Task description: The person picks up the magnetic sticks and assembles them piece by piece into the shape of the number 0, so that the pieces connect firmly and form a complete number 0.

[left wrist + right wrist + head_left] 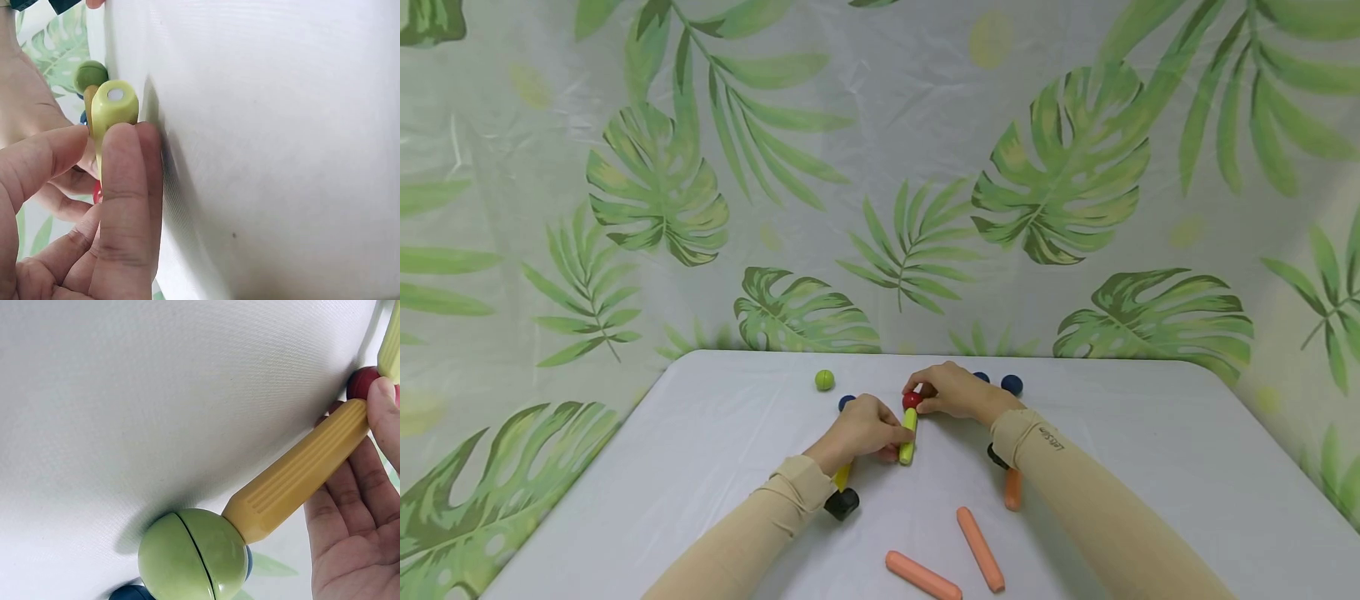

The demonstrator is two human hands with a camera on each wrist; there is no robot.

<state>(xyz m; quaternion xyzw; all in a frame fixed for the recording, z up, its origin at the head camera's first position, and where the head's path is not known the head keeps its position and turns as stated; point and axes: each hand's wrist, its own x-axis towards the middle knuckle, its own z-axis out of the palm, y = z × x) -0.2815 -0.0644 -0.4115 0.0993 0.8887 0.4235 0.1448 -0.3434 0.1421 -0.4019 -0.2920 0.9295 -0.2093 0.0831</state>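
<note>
My left hand (867,429) pinches a lime-green stick (907,446) between thumb and fingers, in the middle of the white table. In the left wrist view the lime stick (115,112) shows a round silvery spot on its end. The stick's far end meets a red ball (912,401), which my right hand (951,390) grips with thumb and fingertips. In the right wrist view an orange-yellow stick (297,472) runs from beside the red ball (362,383) to a green ball (192,555). The right hand hides this stick in the head view.
Salmon sticks (981,550) lie at the front, and an orange one (1013,490) is beside the right sleeve. A black piece (842,503) and a yellow stick (842,477) are partly under the left wrist. Blue balls (1012,385) and a lime ball (824,380) sit farther back.
</note>
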